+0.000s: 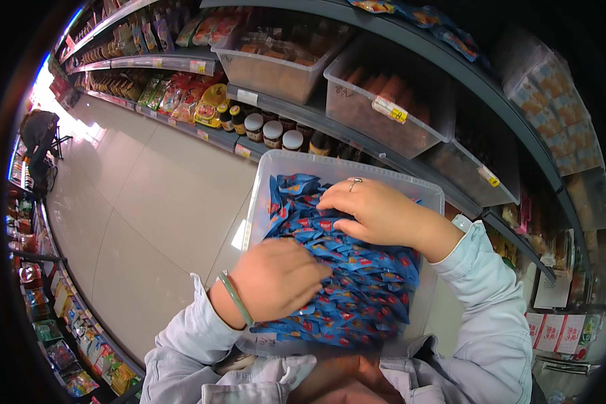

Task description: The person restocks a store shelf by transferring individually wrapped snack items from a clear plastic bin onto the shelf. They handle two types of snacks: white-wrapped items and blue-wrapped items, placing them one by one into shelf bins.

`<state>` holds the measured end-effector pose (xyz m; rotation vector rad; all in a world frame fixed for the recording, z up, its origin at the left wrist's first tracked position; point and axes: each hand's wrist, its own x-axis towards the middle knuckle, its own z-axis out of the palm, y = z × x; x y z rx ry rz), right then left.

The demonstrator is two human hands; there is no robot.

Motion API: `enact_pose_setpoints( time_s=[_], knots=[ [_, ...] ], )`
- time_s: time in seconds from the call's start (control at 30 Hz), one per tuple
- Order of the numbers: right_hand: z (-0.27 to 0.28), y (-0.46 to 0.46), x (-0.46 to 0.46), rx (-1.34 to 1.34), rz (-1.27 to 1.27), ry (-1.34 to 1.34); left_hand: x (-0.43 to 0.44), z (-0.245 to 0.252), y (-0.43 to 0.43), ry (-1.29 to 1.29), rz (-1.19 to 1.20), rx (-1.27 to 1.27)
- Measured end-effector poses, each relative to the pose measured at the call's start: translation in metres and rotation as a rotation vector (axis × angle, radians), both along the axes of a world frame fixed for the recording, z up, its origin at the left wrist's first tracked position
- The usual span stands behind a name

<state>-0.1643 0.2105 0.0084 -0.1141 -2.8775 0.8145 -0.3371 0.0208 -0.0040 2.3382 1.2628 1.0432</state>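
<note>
A translucent plastic tub (431, 197) sits right in front of my body, and what holds it up is hidden. Small blue snack packets (363, 293) with red and orange print fill much of it in tight rows. My left hand (278, 278), with a green bangle at its wrist, lies palm down on the packets at the tub's left side. Its fingertips are partly hidden, so any grip is unclear. Across the far part of the tub, my right hand (373, 209) rests on the packets, thumb and forefinger apart. It wears a ring.
Grey shelving (353, 134) runs close along the far and right sides, with bins of wrapped goods (389, 106) and lidded jars (272, 134). Tiled floor (146, 187) stretches left towards a bent-over person (40, 146). Another stocked shelf (76, 308) lines the left edge.
</note>
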Motion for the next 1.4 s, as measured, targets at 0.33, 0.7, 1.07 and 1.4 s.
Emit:
enact_pose_setpoints(
  time_s=[0.33, 0.7, 1.07, 1.4],
  knots=[
    [-0.023, -0.028, 0.032, 0.182, -0.256, 0.162, 0.005, 0.005, -0.011, 0.059, 0.417, -0.201],
    [-0.036, -0.027, 0.042, 0.184, -0.385, 0.092, 0.004, 0.005, -0.014, -0.144, 0.508, -0.177],
    [-0.044, -0.029, 0.027, 0.336, -0.366, 0.069, 0.005, -0.004, -0.008, -0.238, 0.519, -0.185],
    [-0.049, -0.028, 0.031, 0.52, -0.256, 0.226, 0.012, 0.005, 0.002, 0.079, 0.497, -0.223]
  ],
)
